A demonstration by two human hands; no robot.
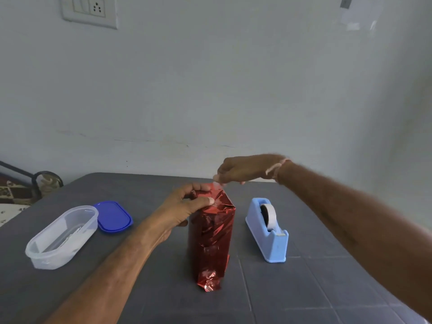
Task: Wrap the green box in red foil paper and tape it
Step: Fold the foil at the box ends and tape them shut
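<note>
Holding the top folds shut, the left hand curls round the upper end of the box, which stands upright beneath both hands, fully covered in foil. The right hand, just above the left, pinches what looks like a clear tape strip at the top fold. If the left thumb lifts early, the springy foil could pop open. The limp strip might stick to the fingers. A hard press could topple the tall box toward the dispenser below the right wrist.
</note>
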